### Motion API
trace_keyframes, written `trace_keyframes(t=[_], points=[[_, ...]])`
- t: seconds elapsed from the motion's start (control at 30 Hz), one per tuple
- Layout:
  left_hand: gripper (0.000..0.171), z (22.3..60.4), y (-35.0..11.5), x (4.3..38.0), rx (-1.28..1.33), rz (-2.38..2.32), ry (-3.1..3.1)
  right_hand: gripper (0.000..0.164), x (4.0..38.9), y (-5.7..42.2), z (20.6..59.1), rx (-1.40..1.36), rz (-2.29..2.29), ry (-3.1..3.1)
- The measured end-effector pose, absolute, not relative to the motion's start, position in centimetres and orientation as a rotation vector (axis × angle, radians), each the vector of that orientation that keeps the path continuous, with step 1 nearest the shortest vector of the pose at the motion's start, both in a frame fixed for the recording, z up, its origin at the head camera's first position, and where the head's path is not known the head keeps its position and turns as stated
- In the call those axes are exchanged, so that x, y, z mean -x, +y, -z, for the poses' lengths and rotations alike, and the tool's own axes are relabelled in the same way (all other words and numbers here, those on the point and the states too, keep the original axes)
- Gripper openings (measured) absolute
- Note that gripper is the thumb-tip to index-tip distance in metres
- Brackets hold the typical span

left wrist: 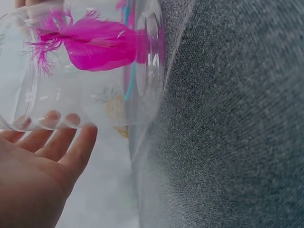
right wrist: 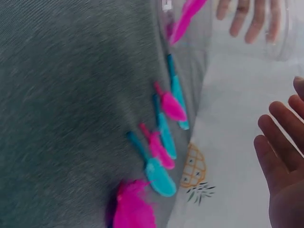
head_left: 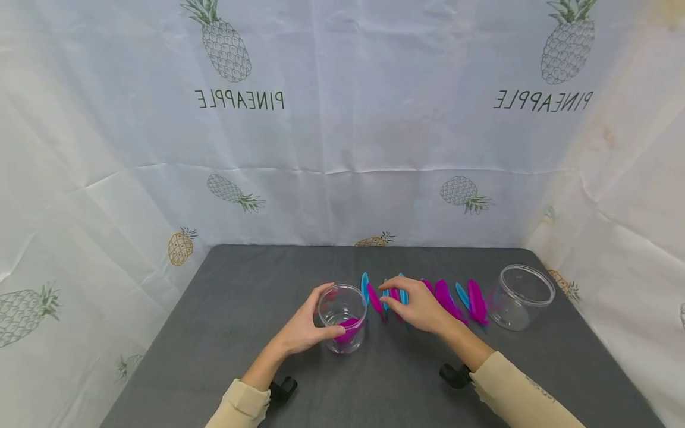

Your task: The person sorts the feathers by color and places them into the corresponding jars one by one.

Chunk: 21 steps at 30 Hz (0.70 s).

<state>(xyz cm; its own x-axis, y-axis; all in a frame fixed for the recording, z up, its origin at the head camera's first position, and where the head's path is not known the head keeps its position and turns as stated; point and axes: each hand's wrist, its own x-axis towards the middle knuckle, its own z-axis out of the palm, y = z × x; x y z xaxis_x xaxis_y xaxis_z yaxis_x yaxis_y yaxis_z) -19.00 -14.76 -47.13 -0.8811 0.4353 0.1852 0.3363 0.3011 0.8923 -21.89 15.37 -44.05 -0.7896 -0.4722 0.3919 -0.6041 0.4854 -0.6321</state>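
My left hand (head_left: 302, 328) grips a clear jar (head_left: 333, 314) from its left side, thumb in front and fingers behind. Inside the jar lies a magenta feather (left wrist: 99, 45); its frayed end shows in the left wrist view. To the right of the jar, my right hand (head_left: 420, 304) hovers over a row of feathers with its fingers loosely bent and nothing between them. Blue feathers (right wrist: 160, 176) and pink feathers (right wrist: 172, 105) lie side by side on the table, partly hidden by that hand in the head view.
A second clear jar (head_left: 514, 323) stands at the right end of the row, beside a large magenta feather (head_left: 476, 302). The dark grey table (head_left: 235, 297) backs onto a white curtain (head_left: 342, 208) printed with pineapples. Each wrist wears a black strap (head_left: 455, 375).
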Motion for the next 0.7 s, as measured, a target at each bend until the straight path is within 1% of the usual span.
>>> trace_keyframes(t=[0.17,0.47,0.7], points=[[0.095,47.1,-14.7,18.9,-0.762,-1.648,2.431,0.035,22.0,15.9,44.7,-0.953,-1.144,-2.652],[0.089,47.0,-14.5,18.6,-0.787,-1.638,2.397,0.058,22.8,16.6,46.3,-1.007,-0.997,-2.847],[0.087,47.0,-14.4,18.3,-0.794,-1.626,2.393,0.071,23.3,17.0,47.4,-1.030,-0.907,-2.970]])
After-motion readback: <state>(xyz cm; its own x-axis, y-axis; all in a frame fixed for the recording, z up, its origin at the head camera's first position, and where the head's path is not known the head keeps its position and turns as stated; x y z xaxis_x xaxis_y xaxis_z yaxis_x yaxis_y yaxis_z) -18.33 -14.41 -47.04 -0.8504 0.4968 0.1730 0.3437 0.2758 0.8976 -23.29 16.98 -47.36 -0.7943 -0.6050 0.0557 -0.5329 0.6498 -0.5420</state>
